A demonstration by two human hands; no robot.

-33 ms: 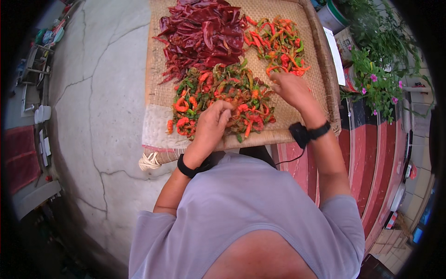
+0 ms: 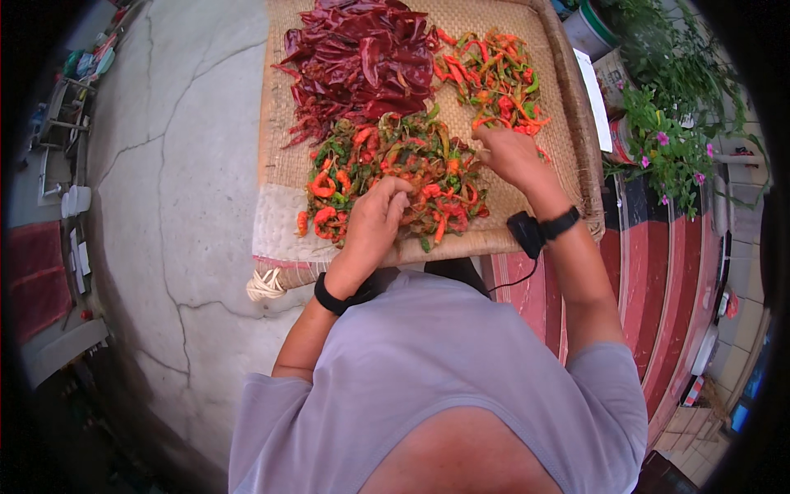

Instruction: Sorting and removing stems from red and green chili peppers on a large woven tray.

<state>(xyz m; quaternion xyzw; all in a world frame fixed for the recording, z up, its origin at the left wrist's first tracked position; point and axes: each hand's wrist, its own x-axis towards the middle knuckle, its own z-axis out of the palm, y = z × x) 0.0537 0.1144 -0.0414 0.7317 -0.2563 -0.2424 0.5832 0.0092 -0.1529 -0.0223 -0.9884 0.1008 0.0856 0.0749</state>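
On a woven tray point(image 2: 514, 198), a heap of wrinkled red, orange and green chili peppers with stems and dry leaves point(image 2: 444, 169) lies in front of me. My left hand point(image 2: 380, 214) rests at its near edge, thumb and fingers bent together against the peppers; what they grip is hidden. At the heap's right side is my right hand point(image 2: 514, 156), fingers curled downward, close below a smaller pile of red and green chilies point(image 2: 494, 78). Whatever it pinches is too hidden to name. Farther back at the left lies a large mound of dark red dried chilies point(image 2: 362, 58).
The tray has a raised rim point(image 2: 576, 115) on its right. Beyond it stand potted plants with pink flowers point(image 2: 662, 140) and a white bucket point(image 2: 588, 29). Red steps point(image 2: 634, 280) lie below at the right, cracked concrete point(image 2: 197, 206) at the left. A black device hangs at my right wrist.
My right hand has shifted very slightly left, and its wrist has turned a little. A small red chili now shows beside its knuckles. My left hand stays where it was.
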